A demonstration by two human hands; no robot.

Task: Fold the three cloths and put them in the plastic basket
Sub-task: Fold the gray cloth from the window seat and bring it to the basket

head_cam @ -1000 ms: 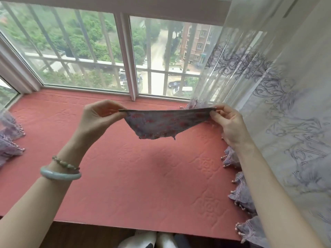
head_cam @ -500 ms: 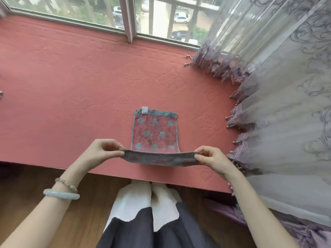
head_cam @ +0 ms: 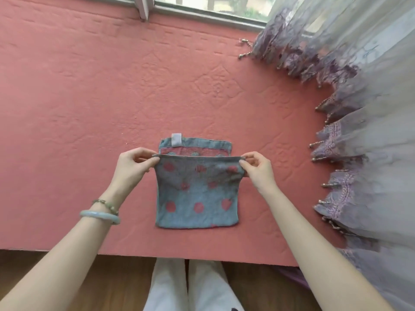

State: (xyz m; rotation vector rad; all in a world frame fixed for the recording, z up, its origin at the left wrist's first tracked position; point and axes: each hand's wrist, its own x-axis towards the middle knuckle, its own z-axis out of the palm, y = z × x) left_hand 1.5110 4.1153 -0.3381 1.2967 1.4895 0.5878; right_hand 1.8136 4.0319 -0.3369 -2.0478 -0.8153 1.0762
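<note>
A small grey-blue cloth (head_cam: 197, 196) with red dots lies on the red quilted mat (head_cam: 89, 97) near its front edge. The near half is folded up over the far half. My left hand (head_cam: 132, 167) pinches the left corner of the folded edge and my right hand (head_cam: 256, 168) pinches the right corner. Beyond that edge the far hem (head_cam: 202, 143) shows, with a white tag (head_cam: 176, 139) and a strip of the red side. No other cloth and no plastic basket are in view.
Sheer purple curtains (head_cam: 359, 131) with beaded hems drape over the mat's right side. A window frame (head_cam: 202, 12) runs along the far edge. Wooden floor (head_cam: 67, 277) and my white-clad legs (head_cam: 190, 286) lie below the mat's front edge.
The cloth went from hanging between my hands to lying on the mat. Both hands have carried its near edge away from me, over the far half. The view tipped down.
</note>
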